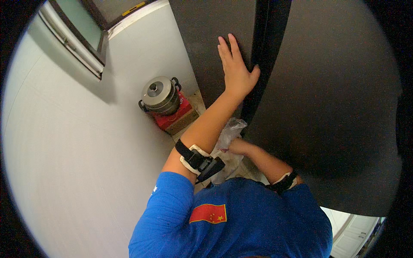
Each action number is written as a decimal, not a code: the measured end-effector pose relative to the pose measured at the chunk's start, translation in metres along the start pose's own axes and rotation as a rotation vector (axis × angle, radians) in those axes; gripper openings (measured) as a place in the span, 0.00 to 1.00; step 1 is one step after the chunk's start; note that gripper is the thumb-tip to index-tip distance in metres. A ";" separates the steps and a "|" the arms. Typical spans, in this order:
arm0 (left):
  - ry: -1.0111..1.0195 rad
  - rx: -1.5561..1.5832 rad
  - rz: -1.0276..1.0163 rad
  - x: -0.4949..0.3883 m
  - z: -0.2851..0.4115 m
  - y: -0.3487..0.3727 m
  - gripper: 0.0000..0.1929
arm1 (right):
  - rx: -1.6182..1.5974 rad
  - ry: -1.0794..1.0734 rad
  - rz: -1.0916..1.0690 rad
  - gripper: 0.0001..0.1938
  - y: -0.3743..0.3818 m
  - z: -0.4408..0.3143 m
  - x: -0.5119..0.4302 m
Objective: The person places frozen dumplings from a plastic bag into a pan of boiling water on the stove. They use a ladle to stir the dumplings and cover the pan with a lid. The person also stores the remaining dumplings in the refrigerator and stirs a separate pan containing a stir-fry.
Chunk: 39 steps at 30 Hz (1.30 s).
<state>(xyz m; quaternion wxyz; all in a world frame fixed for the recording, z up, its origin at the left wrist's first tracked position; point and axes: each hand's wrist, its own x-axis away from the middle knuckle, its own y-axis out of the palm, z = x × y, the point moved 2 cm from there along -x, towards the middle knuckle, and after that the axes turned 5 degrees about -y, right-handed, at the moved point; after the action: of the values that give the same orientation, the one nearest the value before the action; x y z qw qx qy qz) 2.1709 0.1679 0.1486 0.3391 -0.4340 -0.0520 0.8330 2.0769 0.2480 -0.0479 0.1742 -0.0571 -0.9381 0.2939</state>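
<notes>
My left hand (237,75) is raised with its fingers apart and nothing in it. It lies over the side panel (213,19) of a tall dark cabinet or refrigerator, the thumb beside the black vertical gap (269,35). Whether the palm presses on the panel cannot be told. Lower down, my right hand (237,146) grips a clear plastic bag (230,132), which hangs in front of my body. My left forearm hides part of the bag, and what is inside it is unclear. A broad dark door (332,96) stands close beyond my right arm.
A lidded metal pot (158,90) sits on a red cardboard box (176,117) near the white wall (74,145). Above it, an opened window sash (80,29) juts out. A yellow tool (133,8) lies on the sill. White cabinets (355,233) show at the lower right.
</notes>
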 end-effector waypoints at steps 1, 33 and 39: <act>0.038 -0.017 0.009 0.000 0.000 0.000 0.59 | 0.012 0.091 -0.009 0.17 0.002 0.008 -0.001; -0.273 0.205 0.644 0.090 -0.106 -0.180 0.15 | -0.536 -0.199 0.226 0.14 0.022 0.022 0.016; -0.296 0.149 0.697 0.058 -0.159 -0.235 0.13 | -0.595 -0.126 0.188 0.16 0.005 0.007 0.035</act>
<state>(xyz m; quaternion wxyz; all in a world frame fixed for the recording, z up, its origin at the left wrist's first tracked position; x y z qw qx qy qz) 2.3911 0.3497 0.1000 0.0548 -0.2748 0.1109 0.9535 2.0413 0.2555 -0.0456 0.0636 -0.1739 -0.9824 0.0247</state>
